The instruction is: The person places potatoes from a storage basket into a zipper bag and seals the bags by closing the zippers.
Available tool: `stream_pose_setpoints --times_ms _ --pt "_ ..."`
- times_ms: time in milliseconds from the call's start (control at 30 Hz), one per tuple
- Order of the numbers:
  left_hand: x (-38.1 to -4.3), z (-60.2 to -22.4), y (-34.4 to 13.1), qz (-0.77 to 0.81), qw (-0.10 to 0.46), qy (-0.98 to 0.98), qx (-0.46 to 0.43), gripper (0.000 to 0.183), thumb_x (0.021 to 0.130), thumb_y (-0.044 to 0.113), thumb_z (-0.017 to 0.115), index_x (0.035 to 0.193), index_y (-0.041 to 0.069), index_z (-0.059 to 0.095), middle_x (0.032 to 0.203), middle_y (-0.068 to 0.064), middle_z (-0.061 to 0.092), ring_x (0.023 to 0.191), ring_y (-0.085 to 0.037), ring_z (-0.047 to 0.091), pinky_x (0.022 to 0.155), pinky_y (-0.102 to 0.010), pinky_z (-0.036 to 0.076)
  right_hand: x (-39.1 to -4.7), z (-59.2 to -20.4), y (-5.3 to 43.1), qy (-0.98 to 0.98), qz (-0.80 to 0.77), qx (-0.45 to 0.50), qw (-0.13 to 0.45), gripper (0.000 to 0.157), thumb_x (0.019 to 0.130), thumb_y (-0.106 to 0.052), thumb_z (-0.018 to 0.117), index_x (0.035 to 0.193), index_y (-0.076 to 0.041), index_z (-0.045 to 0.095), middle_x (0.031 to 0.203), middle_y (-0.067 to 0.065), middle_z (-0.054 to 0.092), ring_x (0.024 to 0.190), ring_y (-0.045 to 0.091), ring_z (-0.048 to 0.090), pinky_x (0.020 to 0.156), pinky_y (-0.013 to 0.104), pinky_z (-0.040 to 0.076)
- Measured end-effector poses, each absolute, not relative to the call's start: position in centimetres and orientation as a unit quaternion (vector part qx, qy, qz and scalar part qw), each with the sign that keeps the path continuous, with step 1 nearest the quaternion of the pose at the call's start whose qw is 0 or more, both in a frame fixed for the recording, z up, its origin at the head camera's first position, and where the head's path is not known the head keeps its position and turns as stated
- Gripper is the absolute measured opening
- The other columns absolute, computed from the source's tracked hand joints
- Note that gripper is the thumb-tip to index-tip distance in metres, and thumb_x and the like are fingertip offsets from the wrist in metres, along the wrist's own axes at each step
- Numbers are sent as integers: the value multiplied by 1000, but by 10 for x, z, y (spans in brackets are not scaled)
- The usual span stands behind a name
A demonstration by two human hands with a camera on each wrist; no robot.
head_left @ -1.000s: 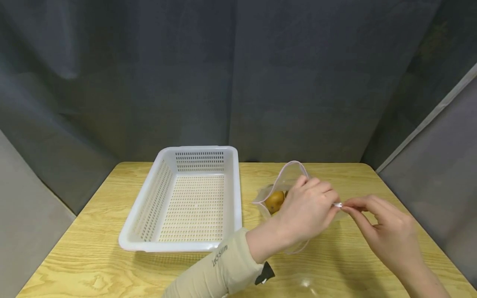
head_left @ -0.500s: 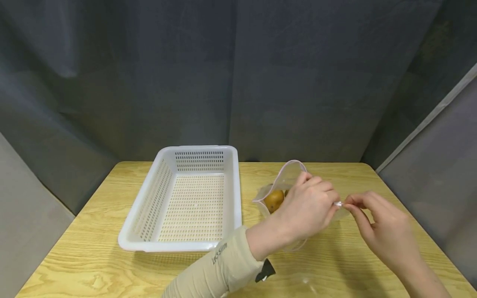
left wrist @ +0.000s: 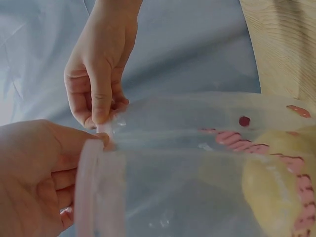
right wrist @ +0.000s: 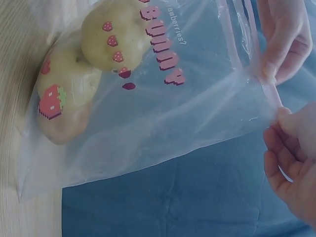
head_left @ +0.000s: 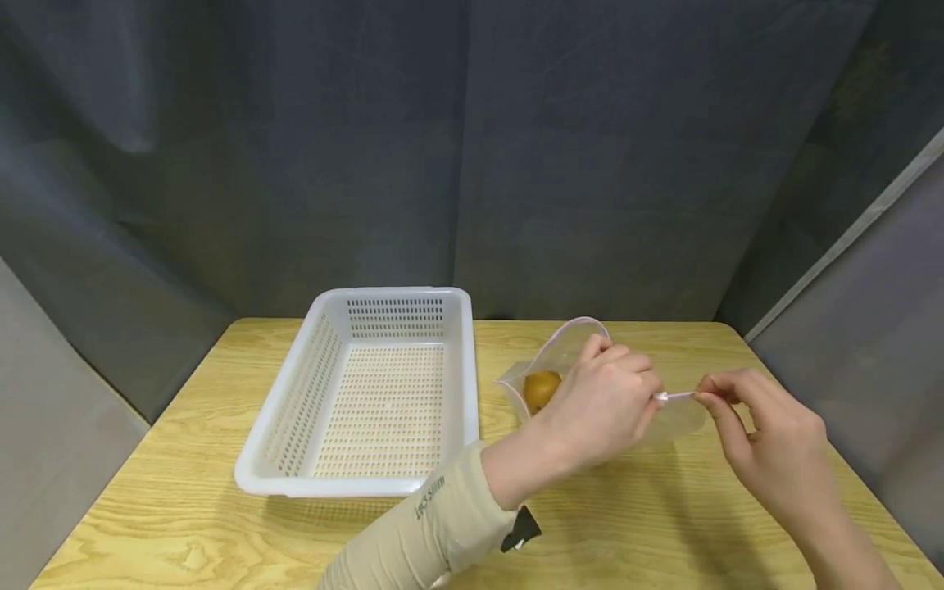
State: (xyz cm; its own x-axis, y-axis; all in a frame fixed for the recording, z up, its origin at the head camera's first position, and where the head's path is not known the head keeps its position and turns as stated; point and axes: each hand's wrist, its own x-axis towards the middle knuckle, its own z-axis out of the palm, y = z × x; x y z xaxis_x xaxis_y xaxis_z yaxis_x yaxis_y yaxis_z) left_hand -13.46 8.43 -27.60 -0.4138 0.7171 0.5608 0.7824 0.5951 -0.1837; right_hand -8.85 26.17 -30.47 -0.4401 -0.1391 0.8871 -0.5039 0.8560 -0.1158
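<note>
A clear zip bag (head_left: 568,348) with a pink rim and printed pink lettering stands at the right of the table, its mouth gaping on the left side. Inside it sit several round yellow-brown fruits (right wrist: 116,37). My left hand (head_left: 601,397) reaches across the mouth and pinches the bag's top edge, where a small white piece (head_left: 660,397) shows at the fingertips. Thumb and forefinger of my right hand (head_left: 774,438) pinch the top corner (right wrist: 271,94) at the far right. A taut pink strip of edge runs between both hands. My left hand hides part of the opening.
A white perforated plastic basket (head_left: 472,410) stands left of the bag on the wooden table (head_left: 170,508). My left sleeve (head_left: 435,524) passes close by its front right corner. A dark curtain (head_left: 354,164) hangs behind the table.
My right hand has shifted right and slightly up, my left hand slightly left. The gap between their fingertips has widened, and more of the pink edge shows there.
</note>
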Motion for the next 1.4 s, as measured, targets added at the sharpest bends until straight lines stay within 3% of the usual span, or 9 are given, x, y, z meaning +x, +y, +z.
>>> stream_pose_setpoints --times_ms 267,500,767,933,1033,1167,1400 --pt "-138 -279 79 -63 285 -847 -444 13 86 32 59 92 29 70 90 18 63 86 -1 56 83 -23 31 -87 -307 273 -840 198 160 479 51 89 -47 47 79 0 63 72 5 57 80 -19 40 50 12 32" --pt "-142 -283 72 -74 277 -850 -442 12 87 30 59 93 28 69 90 16 62 87 -1 56 85 -23 31 -84 -306 279 -845 206 139 473 9 80 -9 68 82 -1 63 75 3 56 79 -18 41 48 12 30" --pt "-145 -287 72 -67 292 -842 -449 11 87 27 60 93 24 68 90 13 63 84 -4 57 81 -24 32 -80 -302 277 -866 209 138 433 15 72 6 68 85 0 62 79 2 56 82 -19 41 66 6 34" --pt "-147 -289 73 -72 304 -840 -444 10 86 27 62 92 22 68 90 12 64 83 -5 57 81 -25 32 -78 -302 273 -866 222 150 422 17 75 3 62 92 4 61 83 9 57 85 -13 41 76 4 30" --pt "-147 -290 72 -70 314 -837 -443 10 85 28 62 92 22 67 90 12 64 83 -5 57 81 -24 32 -80 -303 271 -855 233 167 432 20 83 -13 61 94 4 62 85 11 58 87 -8 43 79 5 31" --pt "-146 -290 72 -57 325 -834 -443 10 85 29 62 92 24 67 91 12 64 86 -5 58 81 -25 33 -85 -303 268 -831 251 202 454 44 87 -40 55 89 3 65 83 9 58 87 -6 46 80 7 33" --pt "-145 -290 73 -52 331 -831 -445 10 85 31 62 91 24 66 93 12 64 87 -5 58 82 -25 33 -90 -304 261 -828 255 218 449 39 83 -41 61 87 -3 68 81 3 63 88 -9 51 77 4 35"
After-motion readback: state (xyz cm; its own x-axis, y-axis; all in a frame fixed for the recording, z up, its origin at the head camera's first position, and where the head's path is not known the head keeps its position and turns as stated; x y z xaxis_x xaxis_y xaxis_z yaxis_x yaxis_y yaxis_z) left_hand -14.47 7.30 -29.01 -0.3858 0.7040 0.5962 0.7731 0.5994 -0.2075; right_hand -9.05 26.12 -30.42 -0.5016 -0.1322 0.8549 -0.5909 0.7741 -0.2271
